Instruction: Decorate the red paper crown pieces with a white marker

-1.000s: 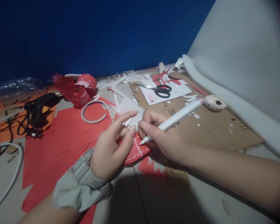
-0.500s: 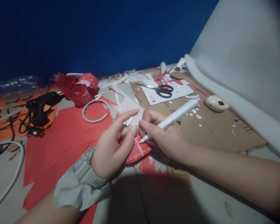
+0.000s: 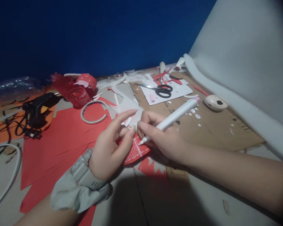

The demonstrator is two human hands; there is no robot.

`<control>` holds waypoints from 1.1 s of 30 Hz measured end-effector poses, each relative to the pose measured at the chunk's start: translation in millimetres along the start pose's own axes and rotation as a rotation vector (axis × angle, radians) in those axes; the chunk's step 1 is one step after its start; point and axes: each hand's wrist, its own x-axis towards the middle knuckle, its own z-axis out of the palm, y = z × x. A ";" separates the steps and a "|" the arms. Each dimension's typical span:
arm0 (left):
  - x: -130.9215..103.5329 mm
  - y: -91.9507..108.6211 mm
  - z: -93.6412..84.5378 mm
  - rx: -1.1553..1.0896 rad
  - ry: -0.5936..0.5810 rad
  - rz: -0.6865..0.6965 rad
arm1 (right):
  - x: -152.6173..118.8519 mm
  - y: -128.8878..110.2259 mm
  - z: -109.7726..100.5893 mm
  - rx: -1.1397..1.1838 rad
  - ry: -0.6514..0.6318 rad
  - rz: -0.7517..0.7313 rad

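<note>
Between the fingers of my right hand (image 3: 166, 136) is a white marker (image 3: 178, 115) with a pink end. Its tip rests on or just above a red paper piece (image 3: 134, 153) covered in white drawn lines. My left hand (image 3: 110, 142) steadies that piece, thumb bent over its edge and index finger stretched out; the other fingers are partly hidden. A grey watch (image 3: 88, 174) and a pale scrunchie (image 3: 77, 194) circle my left wrist. Under the hands lies white, see-through sheeting (image 3: 129, 105).
Black scissors (image 3: 163, 91) lie on white paper (image 3: 146, 94) over brown cardboard (image 3: 217, 128). To the left are red sheets (image 3: 49, 138), a tape roll (image 3: 82, 116) and a black glue gun (image 3: 39, 108). A cream oval device (image 3: 215, 103) sits at right, by the white padded edge (image 3: 207, 83).
The whole view has shifted slightly, so everything appears a little further left. Both hands keep their hold, and the marker tip stays by the white lines on the red paper.
</note>
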 end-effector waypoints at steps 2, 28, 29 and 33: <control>-0.1 0.5 -0.4 0.009 -0.007 -0.009 | 0.3 -0.4 0.0 0.025 -0.014 -0.005; -0.3 -2.0 0.1 -0.009 0.018 -0.014 | -0.1 1.2 -1.3 -0.037 0.002 -0.060; -0.2 -2.0 0.4 -0.014 0.020 -0.019 | -0.1 1.1 -1.0 -0.039 0.000 -0.059; 0.2 -3.4 0.8 -0.009 0.019 -0.022 | 0.1 1.9 -0.7 -0.051 -0.001 -0.066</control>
